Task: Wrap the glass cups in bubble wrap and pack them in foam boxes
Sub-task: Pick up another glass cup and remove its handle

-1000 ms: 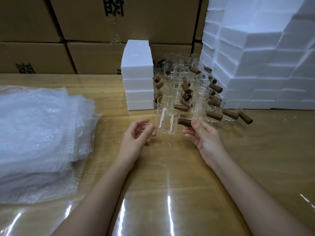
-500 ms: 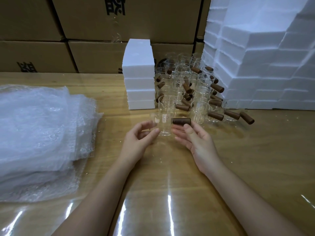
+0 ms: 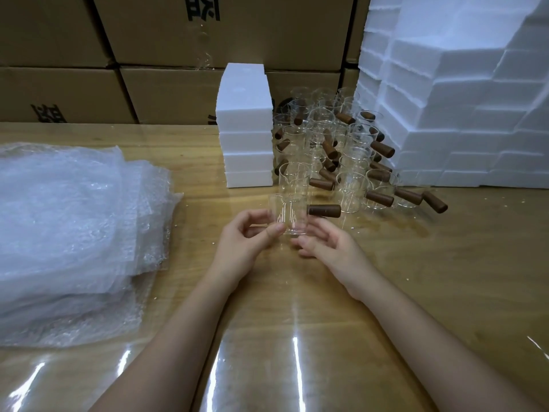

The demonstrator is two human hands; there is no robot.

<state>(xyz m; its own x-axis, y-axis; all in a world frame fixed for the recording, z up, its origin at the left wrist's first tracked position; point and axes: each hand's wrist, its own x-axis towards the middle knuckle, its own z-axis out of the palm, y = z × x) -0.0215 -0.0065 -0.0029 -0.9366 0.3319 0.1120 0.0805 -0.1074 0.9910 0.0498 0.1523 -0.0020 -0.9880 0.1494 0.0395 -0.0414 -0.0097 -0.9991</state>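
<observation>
Bench (image 3: 445, 278) nearest, both forearms coming in over it. Left hand (image 3: 246, 239) is the grip: thumb on the front and fingers on the far-left side pinch the wall of one cup (image 3: 289, 215). The cup is upright and bare, with no wrap on it. Can't tell whether its base is resting on the bench or lifted. Right hand (image 3: 326, 245) sits just right of the grip, palm up, fingers slack and uncurled by the cup's base. It isn't clamping anything; can't tell whether it touches the glass. The brown handle (image 3: 323, 210) sticks out to the right, above that hand.

Step, as a judgement: one cup picked out, wrapping not started.

Next move calls for a sheet from the bubble wrap (image 3: 68, 233), piled well to the left of the grip. The slack right hand would need to take the cup first, or reach across. The jutting handle will need covering too.

Just beyond the grip and to its right stand the spare cups (image 3: 350, 162), tightly bunched with handles pointing all ways. Foam boxes (image 3: 245, 129) are stacked beyond the grip, slightly left. A bigger foam pile (image 3: 460, 114) is far right. Cardboard cartons (image 3: 163, 93) form the back wall.
</observation>
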